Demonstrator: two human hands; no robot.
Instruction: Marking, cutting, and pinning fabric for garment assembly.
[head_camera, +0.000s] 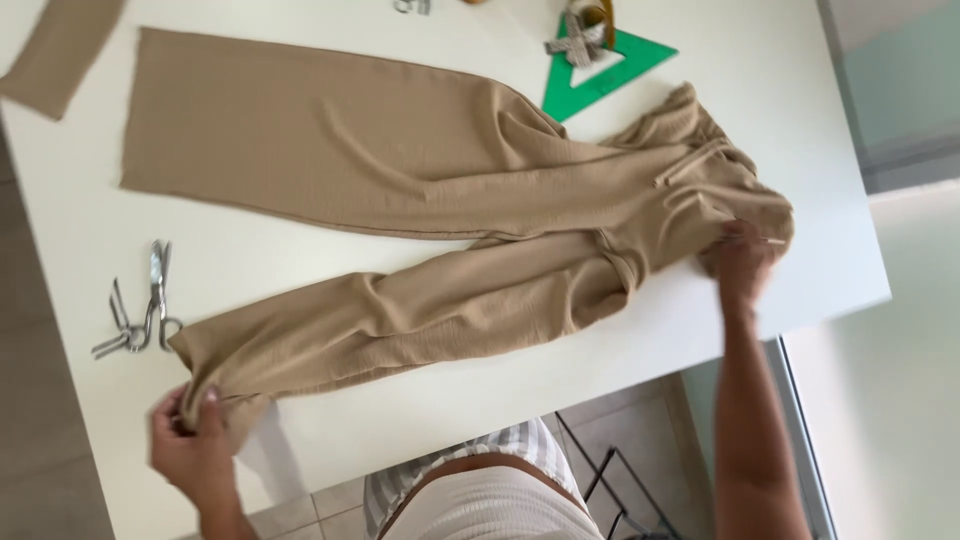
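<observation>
Now, I read tan trousers (430, 200) spread flat on white table (80, 230), long axis running hem to waistband. Left hand (190, 445) pinches near leg's hem at table's front edge, fingers clenched on cloth. Right hand (742, 262) grips waistband end, fingers closed into bunched fabric. Near leg rumpled, far leg smooth. Scissors (145, 305) just beyond left hand; green set square (600, 70) past waistband.

— What's under my hands?
— My tan trousers (450, 200), spread flat across the white table, legs running leftward and slightly apart (the nearer one creased). I pinch its hem; the bunched waistband lies at the right.
</observation>
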